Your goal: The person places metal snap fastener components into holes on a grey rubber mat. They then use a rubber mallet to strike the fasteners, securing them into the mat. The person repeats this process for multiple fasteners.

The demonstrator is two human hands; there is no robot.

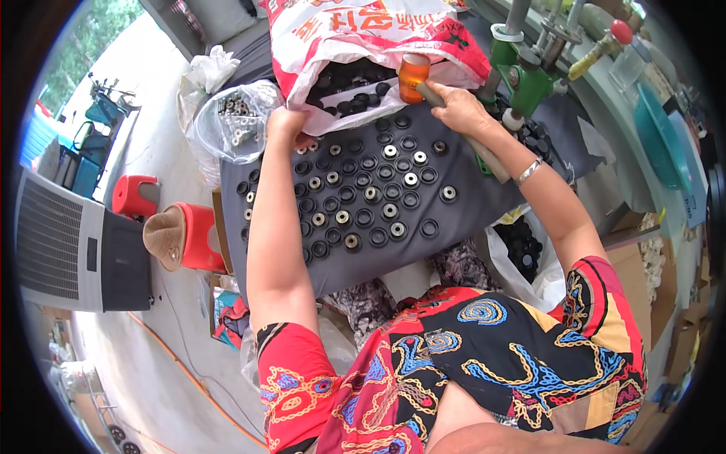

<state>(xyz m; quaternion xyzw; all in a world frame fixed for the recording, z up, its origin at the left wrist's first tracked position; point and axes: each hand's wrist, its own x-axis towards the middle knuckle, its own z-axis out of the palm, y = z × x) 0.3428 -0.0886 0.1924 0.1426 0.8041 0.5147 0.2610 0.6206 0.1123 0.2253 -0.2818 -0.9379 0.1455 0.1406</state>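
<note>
My right hand is wrapped round the handle of a mallet with an amber, see-through head. The handle runs back under my wrist, and the head is in front of the bag's mouth. At the lower left corner of a white and red woven bag, my left hand has its fingers curled; what they hold is hidden. Black round parts fill the bag's opening. Below it, many black rubber rings lie in rough rows on a grey cloth. Silvery metal pieces sit in several of the rings.
A clear plastic bag of metal pieces hangs at the table's left. A green press with a red-knobbed lever stands at the right. Below it is a white bag of black parts. Red stools and an air cooler stand left.
</note>
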